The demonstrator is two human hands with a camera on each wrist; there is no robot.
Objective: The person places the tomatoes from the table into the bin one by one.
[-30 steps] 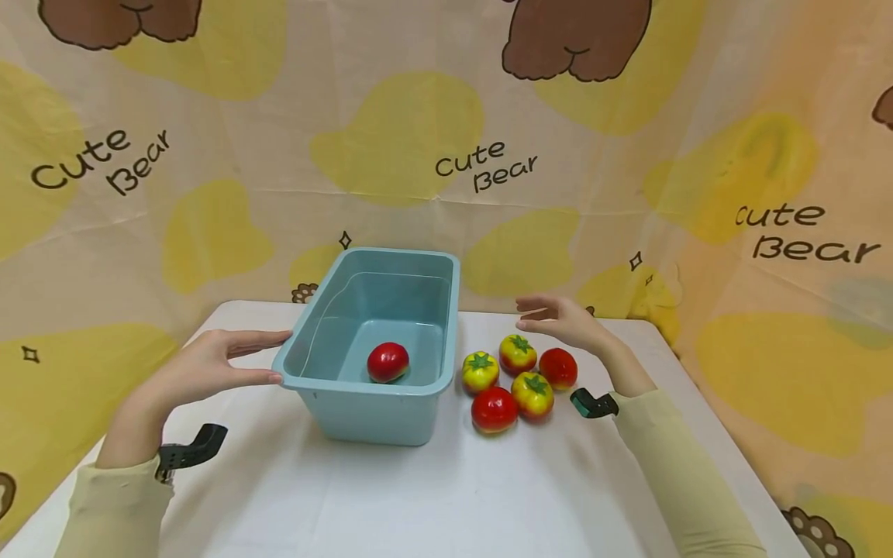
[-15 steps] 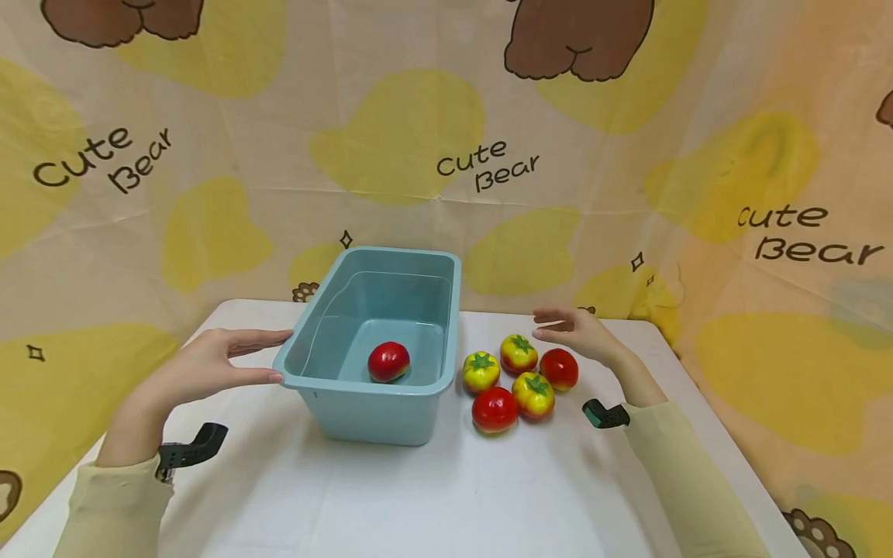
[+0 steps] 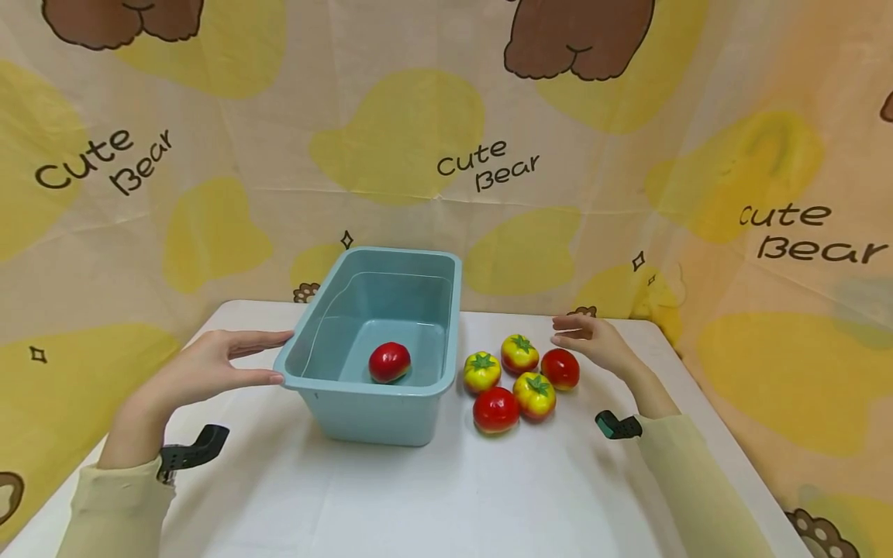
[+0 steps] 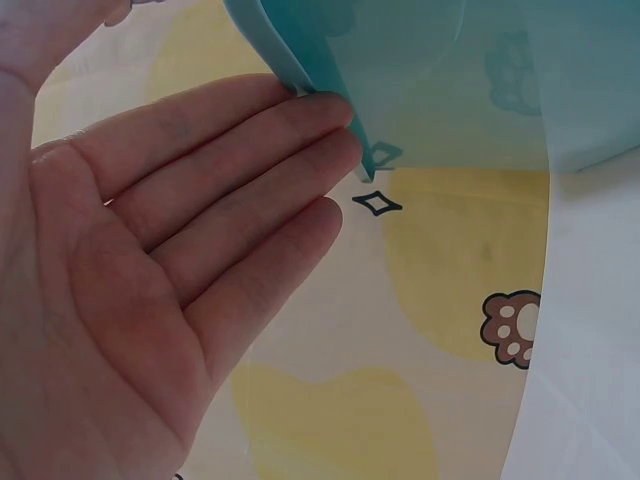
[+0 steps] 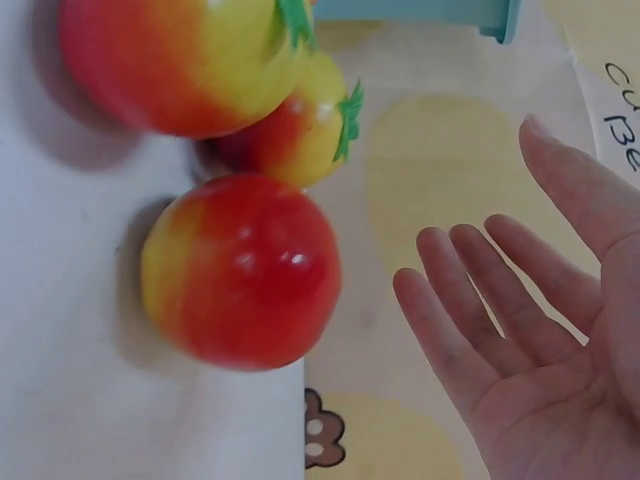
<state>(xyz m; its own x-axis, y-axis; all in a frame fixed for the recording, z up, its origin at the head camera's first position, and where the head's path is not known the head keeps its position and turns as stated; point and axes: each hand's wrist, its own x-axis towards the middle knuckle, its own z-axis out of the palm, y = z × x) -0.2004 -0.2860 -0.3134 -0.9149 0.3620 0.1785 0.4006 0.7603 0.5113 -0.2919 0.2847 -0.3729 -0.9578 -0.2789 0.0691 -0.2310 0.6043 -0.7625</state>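
A light blue plastic bin (image 3: pixel 370 415) stands on the table with one red tomato (image 3: pixel 389 363) lying on its floor. My left hand (image 3: pixel 191 372) touches the bin's left rim with straight fingertips and thumb; the left wrist view shows the flat palm and fingers (image 4: pixel 240 150) at that rim. Several glossy tomatoes sit in a cluster right of the bin, among them a yellow-red one (image 3: pixel 535 396) with a green leaf top and a front red one (image 3: pixel 496 411). Beside the rightmost red tomato (image 3: pixel 560 369), my right hand (image 3: pixel 596 345) hovers with fingers extended and nothing in it.
White cloth covers the table (image 3: pixel 418 504). A patterned curtain (image 3: pixel 391 139) with bear prints hangs close behind and along both sides. Each wrist wears a black camera mount, such as the left one (image 3: pixel 195 448).
My right hand has drawn back to the right and slightly lower, from above the rear tomatoes to beside the rightmost one. The left hand, bin and tomatoes stay put.
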